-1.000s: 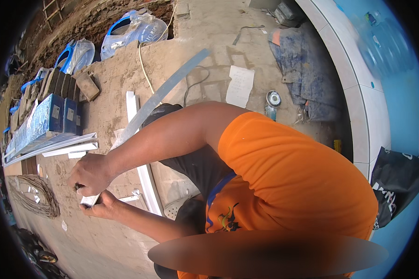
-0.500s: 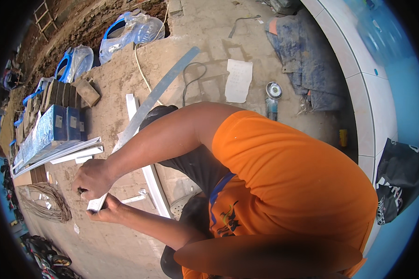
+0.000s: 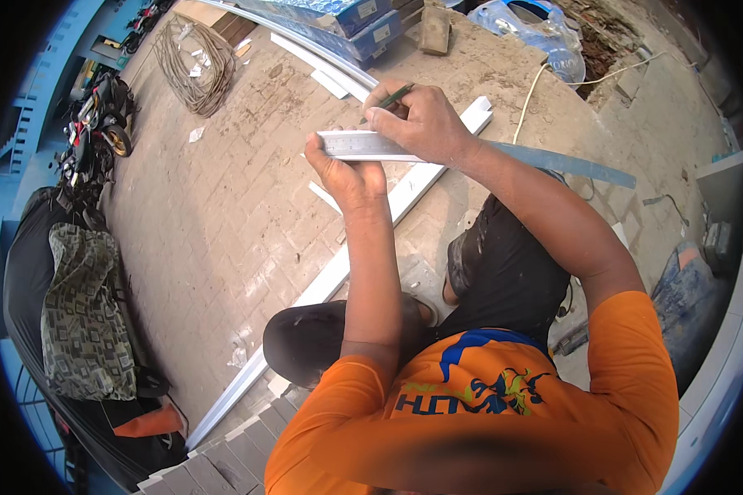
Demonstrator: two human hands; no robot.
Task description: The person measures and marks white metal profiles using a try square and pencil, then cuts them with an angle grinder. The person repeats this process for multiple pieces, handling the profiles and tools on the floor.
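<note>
My left hand (image 3: pixel 351 177) holds a short white channel piece (image 3: pixel 338 134) from below, its thumb over the near end. Along that piece lies a long steel ruler (image 3: pixel 565 162), which passes under my right hand and reaches out past the right forearm. In my right hand (image 3: pixel 429 124) is a dark green pencil (image 3: pixel 398 95), gripped between thumb and fingers and slanting down. The hand rests at the ruler and the channel piece. Whether the pencil tip touches the white piece is hard to make out.
A long white profile (image 3: pixel 330 276) runs diagonally over the paving beneath my arms. Ahead lie more white strips (image 3: pixel 309 54), blue boxes (image 3: pixel 359 33) and a brick (image 3: pixel 434 31). A wire coil (image 3: pixel 194 66) is at far left, near parked motorcycles (image 3: pixel 103 115) and a covered shape (image 3: pixel 87 313).
The view has swung left, and my hands now appear nearer the upper middle. The white piece and ruler are raised level across both hands; the pencil has come into sight.
</note>
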